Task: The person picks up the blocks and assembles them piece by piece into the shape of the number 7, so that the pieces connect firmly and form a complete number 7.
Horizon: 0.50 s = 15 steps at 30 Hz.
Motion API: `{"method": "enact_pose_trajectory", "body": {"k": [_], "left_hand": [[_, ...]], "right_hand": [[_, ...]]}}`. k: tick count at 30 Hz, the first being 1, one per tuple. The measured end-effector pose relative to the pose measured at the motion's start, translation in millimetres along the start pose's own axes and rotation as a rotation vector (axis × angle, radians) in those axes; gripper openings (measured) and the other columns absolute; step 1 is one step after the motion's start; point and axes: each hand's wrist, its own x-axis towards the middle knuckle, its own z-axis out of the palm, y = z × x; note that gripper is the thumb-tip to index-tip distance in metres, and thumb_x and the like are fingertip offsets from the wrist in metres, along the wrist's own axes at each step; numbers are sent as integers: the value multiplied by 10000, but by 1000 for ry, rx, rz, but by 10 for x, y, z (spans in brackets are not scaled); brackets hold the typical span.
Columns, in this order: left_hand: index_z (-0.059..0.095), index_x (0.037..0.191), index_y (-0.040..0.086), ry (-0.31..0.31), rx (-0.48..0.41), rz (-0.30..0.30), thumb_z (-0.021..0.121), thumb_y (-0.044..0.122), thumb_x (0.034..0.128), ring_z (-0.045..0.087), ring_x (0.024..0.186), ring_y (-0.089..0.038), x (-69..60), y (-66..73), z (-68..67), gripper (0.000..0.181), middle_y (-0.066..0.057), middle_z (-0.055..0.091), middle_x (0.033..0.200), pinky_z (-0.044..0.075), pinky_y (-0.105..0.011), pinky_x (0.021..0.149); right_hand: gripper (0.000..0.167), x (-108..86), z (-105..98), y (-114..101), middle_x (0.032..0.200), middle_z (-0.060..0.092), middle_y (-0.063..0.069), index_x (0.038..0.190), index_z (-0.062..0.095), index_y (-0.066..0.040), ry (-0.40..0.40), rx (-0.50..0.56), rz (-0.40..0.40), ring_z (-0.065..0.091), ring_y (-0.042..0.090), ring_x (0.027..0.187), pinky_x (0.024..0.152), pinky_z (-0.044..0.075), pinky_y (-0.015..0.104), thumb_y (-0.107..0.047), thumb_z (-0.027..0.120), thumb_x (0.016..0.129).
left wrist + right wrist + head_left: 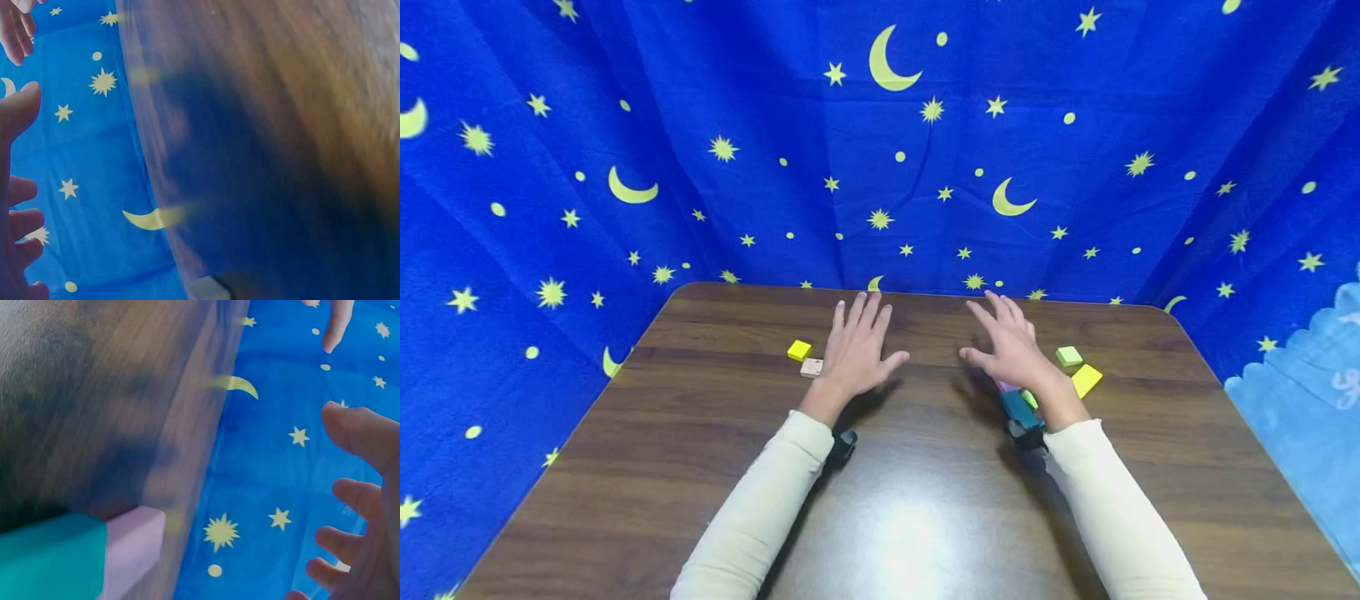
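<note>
My left hand (856,350) is held over the table with straight, spread fingers and holds nothing. Nearest to it on its left are a pale block (811,367) with small dark marks and a yellow block (799,350). Also holding nothing, my right hand (1013,354) has its fingers extended and its thumb apart. Partly hidden under the right wrist lie a teal block (1018,408), a lilac block (134,547) touching it, and a green piece (1030,400). To that hand's right are a light green block (1069,356) and a larger yellow block (1086,380).
The brown wooden table (910,450) has rounded far corners. Behind it and along the sides hangs a blue curtain (790,92) with moons and stars. A light blue cloth (1315,400) shows at the right. Dark wrist devices sit under both forearms.
</note>
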Motion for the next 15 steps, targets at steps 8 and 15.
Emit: {"method": "enact_pose_trajectory", "body": {"k": [8, 15], "left_hand": [[477, 1455, 95, 80, -31, 155, 657, 428, 915, 351, 1477, -325, -157, -99, -118, 660, -118, 419, 1568, 245, -540, 1228], [535, 1408, 89, 128, -64, 259, 645, 362, 925, 421, 1437, -309, -362, -191, -207, 566, -103, 491, 1517, 310, -509, 1205]], "right_hand": [[625, -201, -172, 44, 1561, 338, 271, 1465, 450, -44, 9, 20, -125, 231, 498, 1456, 1104, 219, 740, -213, 678, 909], [545, -450, -379, 178, 1493, 426, 280, 1405, 517, -13, 11, -39, -168, 349, 487, 1383, 1099, 291, 679, -110, 681, 893]]}}
